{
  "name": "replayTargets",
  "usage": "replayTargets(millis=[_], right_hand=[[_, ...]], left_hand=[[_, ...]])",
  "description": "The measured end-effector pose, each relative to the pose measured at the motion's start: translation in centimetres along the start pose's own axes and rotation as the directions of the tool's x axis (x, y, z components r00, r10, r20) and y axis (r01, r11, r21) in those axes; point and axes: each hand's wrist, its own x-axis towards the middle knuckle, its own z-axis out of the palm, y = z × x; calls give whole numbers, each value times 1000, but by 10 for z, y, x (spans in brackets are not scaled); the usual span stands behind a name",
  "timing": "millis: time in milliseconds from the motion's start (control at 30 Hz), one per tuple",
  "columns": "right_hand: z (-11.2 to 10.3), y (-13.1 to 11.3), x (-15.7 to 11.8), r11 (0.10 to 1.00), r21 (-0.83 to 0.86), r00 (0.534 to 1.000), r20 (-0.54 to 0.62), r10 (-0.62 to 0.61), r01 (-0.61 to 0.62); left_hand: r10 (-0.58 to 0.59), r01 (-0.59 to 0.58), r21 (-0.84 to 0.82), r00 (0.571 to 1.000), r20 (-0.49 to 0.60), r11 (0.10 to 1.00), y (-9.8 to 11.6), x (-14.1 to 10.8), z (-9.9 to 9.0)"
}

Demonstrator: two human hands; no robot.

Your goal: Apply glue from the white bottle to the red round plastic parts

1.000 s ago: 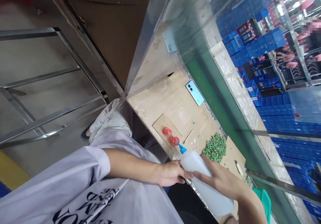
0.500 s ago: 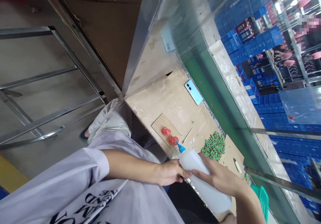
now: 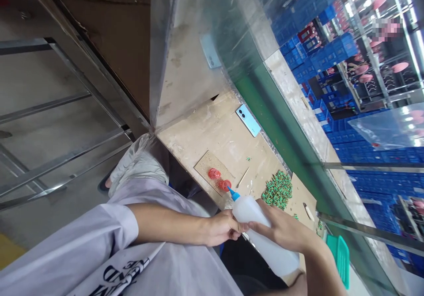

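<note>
A translucent white squeeze bottle (image 3: 274,254) with a blue nozzle lies tilted in my right hand (image 3: 281,227), whose fingers wrap over its side. My left hand (image 3: 223,229) is closed, its thumb and fingertips pressed against the bottle near the shoulder; its curled fingers are partly hidden. The nozzle tip points at a small red cup-like piece (image 3: 225,185), touching or very close to it. Beside that piece is a red, glossy round piece (image 3: 214,173). Both rest on a thin brown board (image 3: 207,161) at the table edge.
A pile of small green pieces (image 3: 277,191), a thin stick (image 3: 243,177), a light-blue phone (image 3: 248,120) and a white-handled cutter (image 3: 308,212) lie on the worktable (image 3: 185,137). A green basket (image 3: 339,260) stands at right. Clear panels and a green strip (image 3: 274,123) border the far side.
The view has shifted slightly, so the table and its things sit further left. Both hands keep their hold on the bottle, and the nozzle stays by the red cup-like piece.
</note>
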Motion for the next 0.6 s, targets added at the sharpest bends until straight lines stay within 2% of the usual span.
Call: replayTargets(millis=[600], right_hand=[[-3, -3, -1, 999, -26, 997, 58, 46, -44]], left_hand=[[-26, 25, 12, 999, 41, 1000, 0, 1, -3]])
